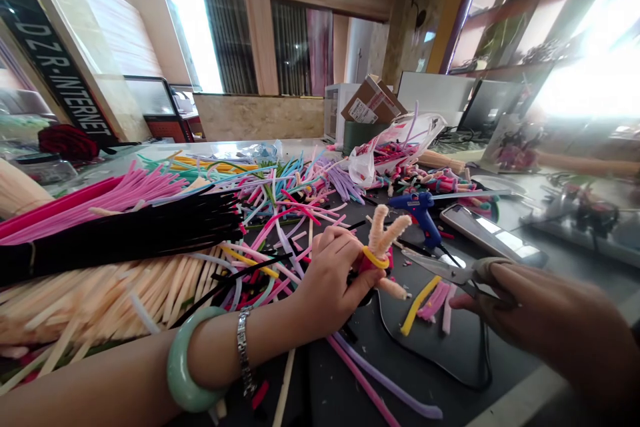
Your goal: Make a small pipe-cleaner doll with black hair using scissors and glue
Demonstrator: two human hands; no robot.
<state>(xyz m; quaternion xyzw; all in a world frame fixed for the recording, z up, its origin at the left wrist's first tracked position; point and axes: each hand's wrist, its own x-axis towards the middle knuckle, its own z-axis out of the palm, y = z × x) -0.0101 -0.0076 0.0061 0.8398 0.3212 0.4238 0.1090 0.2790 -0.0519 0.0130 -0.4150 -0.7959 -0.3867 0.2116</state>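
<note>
My left hand (334,280) is closed around a small pipe-cleaner figure (384,240). Two peach limbs of the figure point up, a yellow band circles it below them, and another peach limb sticks out to the lower right. The rest of it is hidden in my fingers. To the right, my right hand (530,313) is wrapped round the handles of a pair of scissors (450,271), whose blades point left toward the figure without touching it. Between the hands lie short cut pieces: a yellow pipe cleaner (420,305) and a pink pipe-cleaner piece (435,301).
A blue glue gun (420,212) and a phone (493,235) lie beyond the scissors. A black cable (425,357) loops over the dark table. Bundles of black pipe cleaners (125,233) and peach pipe cleaners (110,300) fill the left. Behind stands a cardboard box (373,103).
</note>
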